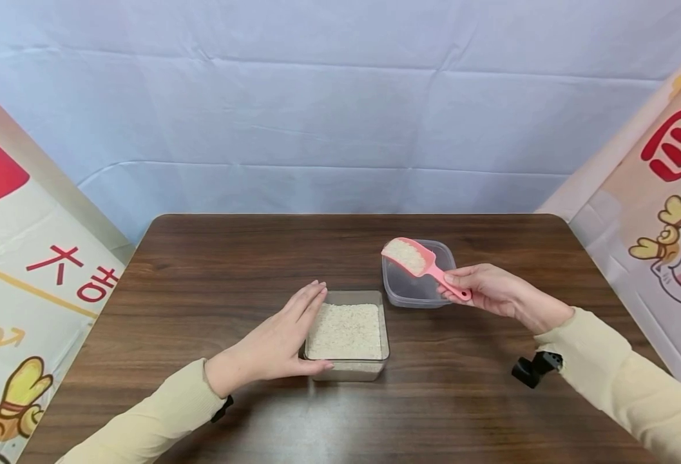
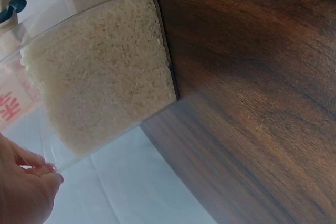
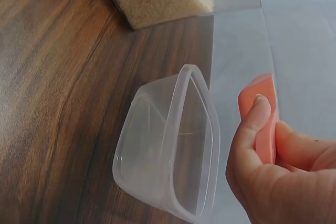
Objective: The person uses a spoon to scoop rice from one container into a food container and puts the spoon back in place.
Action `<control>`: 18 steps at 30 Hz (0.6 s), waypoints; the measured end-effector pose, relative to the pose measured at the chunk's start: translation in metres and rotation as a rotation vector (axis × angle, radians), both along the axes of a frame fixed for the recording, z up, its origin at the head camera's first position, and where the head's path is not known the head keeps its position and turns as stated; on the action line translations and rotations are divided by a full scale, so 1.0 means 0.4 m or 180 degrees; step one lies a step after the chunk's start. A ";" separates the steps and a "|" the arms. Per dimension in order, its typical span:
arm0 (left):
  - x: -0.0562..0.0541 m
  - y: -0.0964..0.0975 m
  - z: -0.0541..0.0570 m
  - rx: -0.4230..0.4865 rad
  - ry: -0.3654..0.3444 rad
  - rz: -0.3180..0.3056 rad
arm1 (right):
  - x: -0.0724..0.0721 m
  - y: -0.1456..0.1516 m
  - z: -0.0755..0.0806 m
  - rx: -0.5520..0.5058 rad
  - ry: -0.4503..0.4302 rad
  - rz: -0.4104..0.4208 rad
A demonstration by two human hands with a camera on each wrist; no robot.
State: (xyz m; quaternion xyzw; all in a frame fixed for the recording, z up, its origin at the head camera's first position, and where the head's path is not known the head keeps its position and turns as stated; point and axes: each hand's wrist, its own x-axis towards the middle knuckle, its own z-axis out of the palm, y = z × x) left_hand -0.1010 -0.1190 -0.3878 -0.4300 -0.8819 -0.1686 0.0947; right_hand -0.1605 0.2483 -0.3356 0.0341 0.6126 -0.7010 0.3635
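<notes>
My left hand point(image 1: 285, 338) rests at the left side of a clear square container point(image 1: 354, 370) filled with rice point(image 1: 346, 332). Its fingers point(image 1: 311, 299) lie nearly straight along the left rim, while the thumb reaches the near rim. In the left wrist view, fingertips point(image 2: 50, 169) touch the container's upper edge. A pink scoop point(image 1: 427, 260), heaped with rice, is held by its handle in my right hand point(image 1: 488, 290). It hangs over the left part of a second clear plastic container point(image 1: 418, 299). In the right wrist view my thumb point(image 3: 257, 114) presses on the scoop handle.
Both containers stand on a dark wood-grain table point(image 1: 230, 258), the second one farther back and to the right. Behind the table's far edge hangs a pale cloth point(image 1: 317, 129). Printed banners flank it on the left point(image 1: 56, 258) and right point(image 1: 665, 212).
</notes>
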 end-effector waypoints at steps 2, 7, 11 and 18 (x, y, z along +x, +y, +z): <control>0.000 0.000 -0.001 0.0013 0.0001 -0.0003 | -0.003 0.005 -0.004 -0.0003 0.0017 0.0002; 0.000 -0.001 -0.004 0.0022 -0.0005 0.0007 | -0.009 0.015 -0.015 -0.0011 0.0041 0.0019; -0.001 -0.001 -0.007 0.0032 -0.0007 0.0000 | -0.014 0.021 -0.023 -0.0084 0.0009 0.0059; -0.003 -0.001 -0.009 -0.0008 -0.0047 0.0019 | -0.019 0.028 -0.028 -0.0121 -0.0071 0.0045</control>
